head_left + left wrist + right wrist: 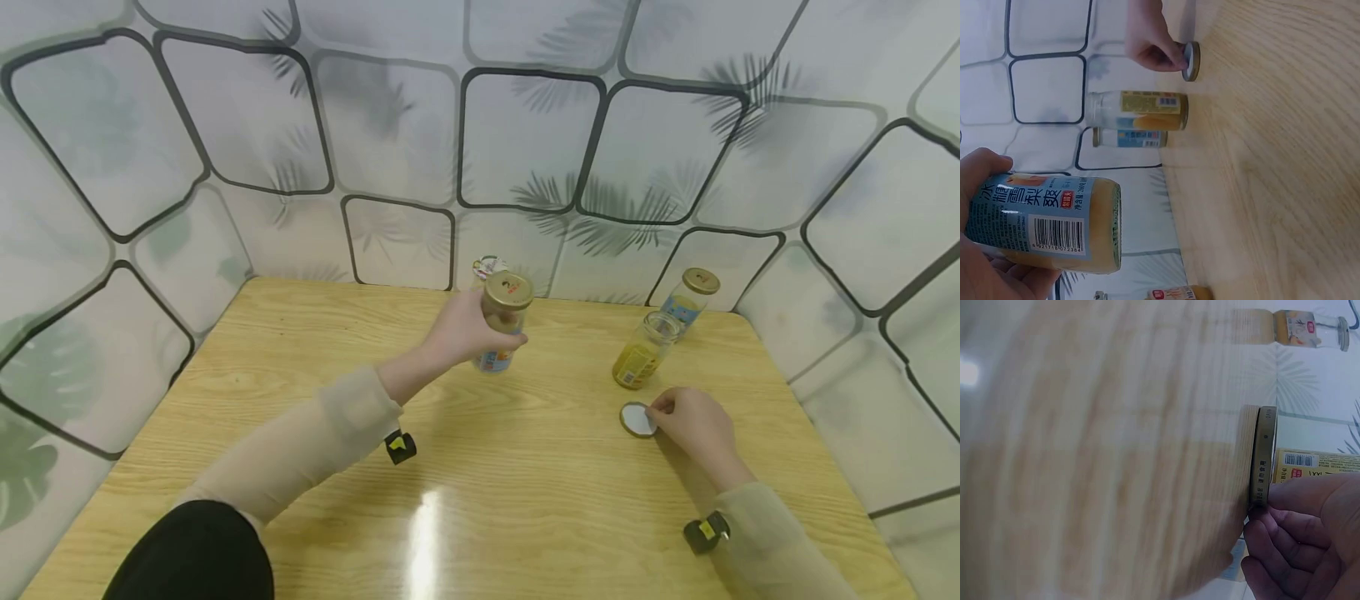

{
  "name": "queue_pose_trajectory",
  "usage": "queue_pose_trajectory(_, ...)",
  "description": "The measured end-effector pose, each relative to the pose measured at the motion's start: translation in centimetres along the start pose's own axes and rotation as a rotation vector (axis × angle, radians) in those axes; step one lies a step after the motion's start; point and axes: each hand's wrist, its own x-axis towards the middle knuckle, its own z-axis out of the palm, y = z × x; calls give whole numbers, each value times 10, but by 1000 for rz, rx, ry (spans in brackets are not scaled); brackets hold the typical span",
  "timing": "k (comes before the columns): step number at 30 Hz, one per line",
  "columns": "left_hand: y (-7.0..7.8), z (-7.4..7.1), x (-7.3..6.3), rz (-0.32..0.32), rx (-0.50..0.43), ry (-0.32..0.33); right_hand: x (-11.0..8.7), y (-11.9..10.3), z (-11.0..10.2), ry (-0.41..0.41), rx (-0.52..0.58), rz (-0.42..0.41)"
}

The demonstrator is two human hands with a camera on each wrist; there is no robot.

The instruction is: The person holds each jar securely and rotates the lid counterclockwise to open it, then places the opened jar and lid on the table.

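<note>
My left hand (465,329) grips a glass jar (1054,225) with a gold lid and a blue label, fingers and thumb wrapped round its side. In the left wrist view its base is off the table. My right hand (693,425) pinches the edge of a round jar lid (637,419) at the table surface, its white inner face up. The right wrist view shows the lid's gold rim (1264,456) by the thumb and fingers. Just beyond the lid stands a lidless glass jar (637,360) with a yellow label and pale yellow contents.
Another gold-lidded jar with a blue label (684,307) stands behind the lidless one. A further jar with a patterned lid (489,265) is partly hidden behind the held jar. Patterned panels (532,142) enclose the back and sides of the wooden table (525,500).
</note>
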Motion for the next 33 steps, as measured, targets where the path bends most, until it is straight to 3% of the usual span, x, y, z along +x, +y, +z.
queue_pose_trajectory(12, -7, 24, -16, 5, -74, -51, -1, 0, 0, 10, 2, -10)
queue_pose_trajectory(20, -9, 28, -18, 8, -120, -51, -1, -1, -1, 14, -1, -14)
queue_pose_trajectory(33, -9, 32, -20, -5, -99, -77, -3, 1, 0, 19, 6, -26)
